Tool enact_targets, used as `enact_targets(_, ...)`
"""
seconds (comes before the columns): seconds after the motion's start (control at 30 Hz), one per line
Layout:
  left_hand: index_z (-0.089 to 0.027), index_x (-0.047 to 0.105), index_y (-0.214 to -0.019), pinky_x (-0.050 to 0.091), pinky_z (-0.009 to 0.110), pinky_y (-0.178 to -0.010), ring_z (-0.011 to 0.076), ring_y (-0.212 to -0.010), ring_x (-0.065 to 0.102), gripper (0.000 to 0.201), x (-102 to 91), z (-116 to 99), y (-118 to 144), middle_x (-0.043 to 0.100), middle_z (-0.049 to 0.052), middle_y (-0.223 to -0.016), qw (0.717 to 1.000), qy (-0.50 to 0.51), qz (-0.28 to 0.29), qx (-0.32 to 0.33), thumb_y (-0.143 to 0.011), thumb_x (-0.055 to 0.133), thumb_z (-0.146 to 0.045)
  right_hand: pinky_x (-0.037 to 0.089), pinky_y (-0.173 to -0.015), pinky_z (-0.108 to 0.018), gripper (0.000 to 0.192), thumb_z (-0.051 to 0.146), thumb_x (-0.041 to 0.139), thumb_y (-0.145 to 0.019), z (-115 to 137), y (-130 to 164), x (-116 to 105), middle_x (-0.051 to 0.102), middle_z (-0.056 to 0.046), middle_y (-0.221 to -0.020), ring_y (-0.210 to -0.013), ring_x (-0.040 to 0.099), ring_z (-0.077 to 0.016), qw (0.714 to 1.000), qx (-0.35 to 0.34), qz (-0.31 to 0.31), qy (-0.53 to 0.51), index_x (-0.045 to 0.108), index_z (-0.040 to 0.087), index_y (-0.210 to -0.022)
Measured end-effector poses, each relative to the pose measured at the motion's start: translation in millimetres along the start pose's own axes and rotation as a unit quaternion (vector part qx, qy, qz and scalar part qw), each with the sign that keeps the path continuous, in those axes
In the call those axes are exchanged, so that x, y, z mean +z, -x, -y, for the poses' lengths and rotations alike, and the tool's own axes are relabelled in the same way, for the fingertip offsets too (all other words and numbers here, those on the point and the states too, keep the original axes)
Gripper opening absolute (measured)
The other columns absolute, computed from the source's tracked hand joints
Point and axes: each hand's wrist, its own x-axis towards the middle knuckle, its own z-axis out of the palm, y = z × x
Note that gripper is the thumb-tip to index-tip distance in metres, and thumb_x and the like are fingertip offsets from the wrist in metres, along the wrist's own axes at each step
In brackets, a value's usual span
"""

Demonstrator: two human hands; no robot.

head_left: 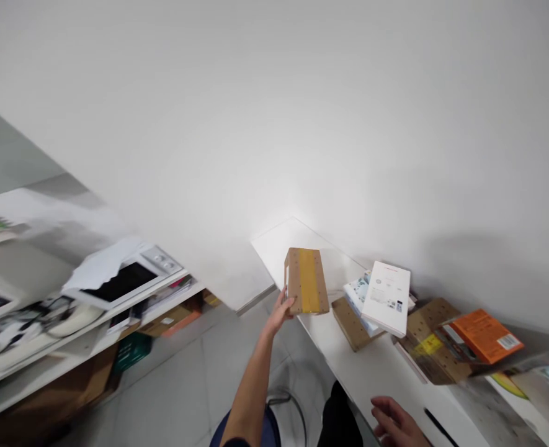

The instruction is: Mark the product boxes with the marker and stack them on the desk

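Observation:
My left hand (282, 308) reaches forward and grips a brown cardboard box (308, 280) by its lower left side. A wide strip of yellow tape runs down the box, which is over the far end of the white table (316, 323). At the bottom of the view, my right hand (395, 422) is over the near part of the table with its fingers loosely bent and apart, holding nothing. A thin black stick-like item (440, 427) lies just right of it.
Right of the held box, a white box (386, 298) tops a stack over another cardboard box (354, 326). Farther right sit a taped carton (435, 338) and an orange box (483, 335). Across the floor (181, 379), a microwave (125, 279) stands on a white shelf at left.

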Motion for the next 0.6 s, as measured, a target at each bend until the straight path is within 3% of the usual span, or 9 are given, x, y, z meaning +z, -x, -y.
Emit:
enact_targets(0.07,-0.027,0.030,-0.154,0.054,0.047,-0.088,0.0344,-0.119,0.061,0.109,-2.0,22.6,54.6,0.049,0.017,-0.147,0.997,0.072,-0.005,-0.002,-0.067,0.042,-0.092,0.049,-0.050,-0.031,0.043,0.060,0.079,-0.056,11.4,-2.1,10.7,0.070,-0.004,-0.074,-0.057,0.063,-0.0203,0.998,-0.020,0.059,0.017,0.075,0.023,-0.077)
enact_targets(0.13,-0.026,0.045,-0.146,0.054,0.047,-0.086,0.0344,-0.113,0.065,0.107,3.0,43.4,111.8,0.060,0.017,-0.135,0.990,0.143,-0.018,-0.003,-0.064,0.045,-0.094,0.052,-0.054,-0.033,0.049,0.065,0.079,-0.054,25.6,-3.2,20.7,0.071,-0.005,-0.076,-0.061,0.066,-0.0229,0.996,-0.034,0.076,0.016,0.075,0.022,-0.079)
enact_targets(0.2,-0.024,0.061,-0.131,0.052,0.049,-0.092,0.0373,-0.113,0.065,0.095,15.0,58.6,165.7,0.066,0.017,-0.125,0.945,0.327,-0.028,0.008,-0.058,0.069,-0.084,0.057,-0.065,-0.037,0.057,0.069,0.078,-0.056,39.9,-1.3,28.4,0.074,-0.008,-0.089,-0.074,0.071,-0.0263,0.996,-0.043,0.080,0.005,0.075,0.022,-0.087)
enact_targets(0.3,-0.022,0.071,-0.116,0.049,0.048,-0.099,0.0389,-0.119,0.062,0.079,40.9,65.6,230.6,0.072,0.016,-0.116,0.906,0.423,-0.021,0.022,-0.059,0.077,-0.076,0.057,-0.085,-0.040,0.068,0.075,0.071,-0.066,54.6,6.8,32.3,0.070,-0.012,-0.124,-0.104,0.070,-0.0300,0.989,-0.046,0.137,-0.001,0.072,0.024,-0.112)
enact_targets(0.37,-0.023,0.071,-0.120,0.049,0.049,-0.099,0.0404,-0.121,0.062,0.080,58.3,60.8,261.4,0.072,0.017,-0.118,0.901,0.434,-0.008,0.021,-0.058,0.080,-0.073,0.055,-0.092,-0.041,0.073,0.077,0.066,-0.072,56.9,14.1,29.5,0.059,-0.010,-0.144,-0.121,0.063,-0.0303,0.981,-0.060,0.185,-0.004,0.065,0.029,-0.127)
enact_targets(0.47,-0.025,0.062,-0.135,0.049,0.051,-0.100,0.0415,-0.124,0.060,0.094,77.1,47.7,293.0,0.069,0.017,-0.127,0.899,0.436,0.005,0.048,-0.055,0.085,-0.068,0.051,-0.101,-0.042,0.072,0.075,0.064,-0.077,50.5,25.1,22.3,0.049,-0.003,-0.155,-0.138,0.049,-0.0286,0.969,-0.094,0.229,-0.010,0.059,0.034,-0.136)
enact_targets(0.53,-0.026,0.054,-0.144,0.047,0.050,-0.103,0.0409,-0.128,0.057,0.102,83.5,40.6,308.0,0.065,0.016,-0.133,0.901,0.427,0.024,0.071,-0.056,0.087,-0.066,0.051,-0.103,-0.042,0.068,0.071,0.067,-0.076,43.6,32.1,19.2,0.054,-0.003,-0.151,-0.141,0.045,-0.0292,0.970,-0.104,0.220,-0.022,0.061,0.033,-0.133)
enact_targets(0.6,-0.028,0.049,-0.148,0.045,0.048,-0.106,0.0392,-0.131,0.055,0.102,86.8,36.3,320.1,0.062,0.015,-0.139,0.906,0.412,0.044,0.087,-0.060,0.086,-0.063,0.053,-0.100,-0.045,0.064,0.068,0.072,-0.073,37.5,38.8,18.3,0.063,-0.005,-0.141,-0.136,0.050,-0.0321,0.973,-0.096,0.204,-0.044,0.067,0.030,-0.124)
